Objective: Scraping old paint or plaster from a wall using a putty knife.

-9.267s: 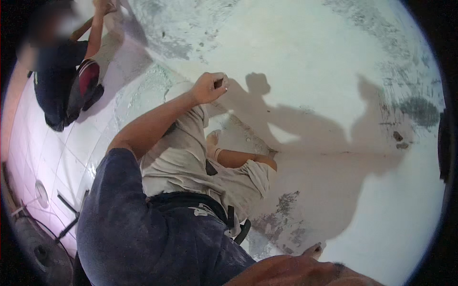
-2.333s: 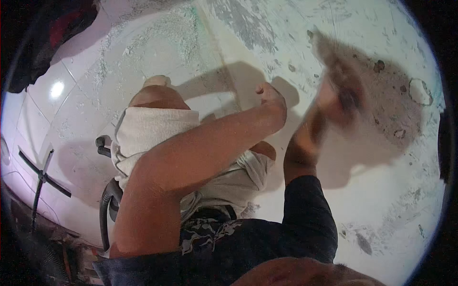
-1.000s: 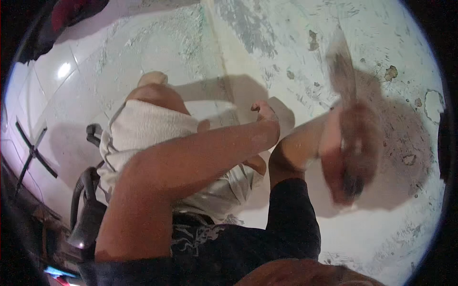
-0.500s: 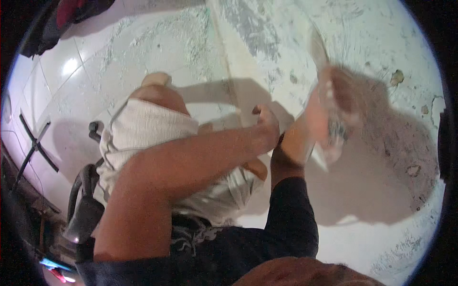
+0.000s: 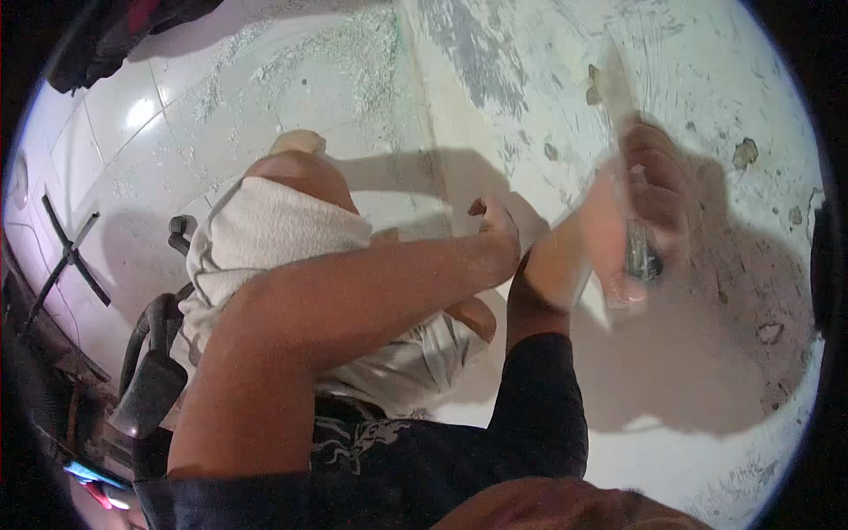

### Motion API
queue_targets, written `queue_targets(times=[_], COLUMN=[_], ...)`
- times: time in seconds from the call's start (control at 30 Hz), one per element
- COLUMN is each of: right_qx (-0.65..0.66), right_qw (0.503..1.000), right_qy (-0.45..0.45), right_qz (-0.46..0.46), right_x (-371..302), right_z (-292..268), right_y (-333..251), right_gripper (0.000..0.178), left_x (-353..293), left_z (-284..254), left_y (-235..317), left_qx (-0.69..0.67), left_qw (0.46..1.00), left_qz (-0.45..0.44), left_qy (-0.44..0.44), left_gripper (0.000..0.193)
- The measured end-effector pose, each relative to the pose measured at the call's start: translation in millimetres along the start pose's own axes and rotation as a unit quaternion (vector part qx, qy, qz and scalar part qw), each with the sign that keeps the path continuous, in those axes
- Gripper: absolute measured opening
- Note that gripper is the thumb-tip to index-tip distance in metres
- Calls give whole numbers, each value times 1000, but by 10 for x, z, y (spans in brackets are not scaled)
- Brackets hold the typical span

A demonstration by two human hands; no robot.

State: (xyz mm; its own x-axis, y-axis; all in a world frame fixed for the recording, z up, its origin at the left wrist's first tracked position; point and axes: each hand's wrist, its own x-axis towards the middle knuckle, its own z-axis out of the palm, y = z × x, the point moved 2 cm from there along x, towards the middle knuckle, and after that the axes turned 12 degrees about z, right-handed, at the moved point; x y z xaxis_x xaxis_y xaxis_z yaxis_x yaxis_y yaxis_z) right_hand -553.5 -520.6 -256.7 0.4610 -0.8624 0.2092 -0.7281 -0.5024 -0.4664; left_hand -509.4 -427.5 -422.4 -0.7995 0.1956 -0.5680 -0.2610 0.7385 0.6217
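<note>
In my right hand [image 5: 649, 203] is a knife [image 5: 621, 84], its pale, slightly blurred blade pointing away from me over the scuffed white wall [image 5: 548, 97]. The greenish handle's end shows below my closed fingers. My left hand [image 5: 497, 231] is loosely curled beside my right forearm, with nothing visible in it. My left forearm lies across my bent leg in light grey shorts [image 5: 274, 221]. Whether the blade touches the wall cannot be made out.
Pale flakes [image 5: 344, 57] litter the white tiled floor [image 5: 124, 168] along the wall's base. A black cross-shaped stand base [image 5: 69, 254] is at the left, with a dark grey curved object [image 5: 152, 380] nearer me. Chipped spots [image 5: 745, 154] mark the wall.
My right hand and the knife have shifted a little to the right and are less blurred. My left hand stays almost where it was; the whole view has moved slightly.
</note>
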Motion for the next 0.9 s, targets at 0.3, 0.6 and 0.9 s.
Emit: queue_targets(times=[0.3,0.6,0.9], right_qx=[341,646,811], right_qw=[909,686,284], right_qy=[10,-204,-398], right_qz=[-238,-265,-323], right_x=[197,-147,-438], right_z=[979,741,1336], right_y=[-489,704,588], right_gripper=[21,25,29], left_x=[281,-339,-14], left_z=[165,-102,60], left_y=[-191,3,-387], left_qx=[-111,-14,-32], left_qw=[971,999,996], left_qz=[-193,21,-66], left_qy=[89,29,60], left_gripper=[49,48,43])
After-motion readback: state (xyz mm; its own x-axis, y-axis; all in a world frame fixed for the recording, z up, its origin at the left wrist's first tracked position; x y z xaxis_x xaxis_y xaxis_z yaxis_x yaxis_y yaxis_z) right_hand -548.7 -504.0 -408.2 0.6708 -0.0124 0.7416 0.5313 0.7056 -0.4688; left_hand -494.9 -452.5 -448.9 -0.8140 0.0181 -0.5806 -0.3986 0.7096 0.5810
